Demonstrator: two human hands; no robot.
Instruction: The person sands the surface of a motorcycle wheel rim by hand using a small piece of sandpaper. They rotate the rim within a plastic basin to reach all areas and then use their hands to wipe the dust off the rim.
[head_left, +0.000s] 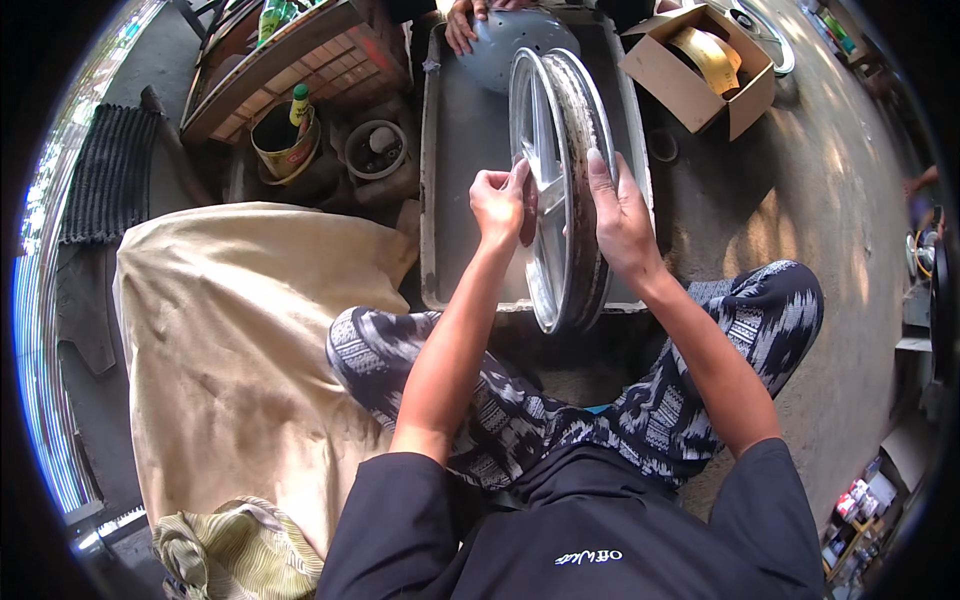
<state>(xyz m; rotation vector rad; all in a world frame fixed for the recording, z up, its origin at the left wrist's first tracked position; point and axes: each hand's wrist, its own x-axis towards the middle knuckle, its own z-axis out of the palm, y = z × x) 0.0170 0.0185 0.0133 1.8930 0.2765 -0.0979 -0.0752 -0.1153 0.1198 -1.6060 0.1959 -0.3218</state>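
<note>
A silver motorcycle wheel rim (577,130) stands upright over a wide tray (430,230), in front of my knees. My right hand (625,220) grips its right edge, thumb lying over the rim. On the spoke side, my left hand (497,205) is closed, fingers pinched around a thin reddish-brown piece (530,205) that lies against the spokes. Whether this piece is a sanding sheet, I cannot tell. The rim's channel looks dirty and whitish. Part of the hub is hidden behind my left fingers.
Another person's hand (463,25) rests on a grey dome with small holes (500,50) at the tray's far end. An open cardboard box (665,75) sits to the far right. A bucket (285,160) and a round pot (375,165) stand left, beyond a beige cloth (250,300).
</note>
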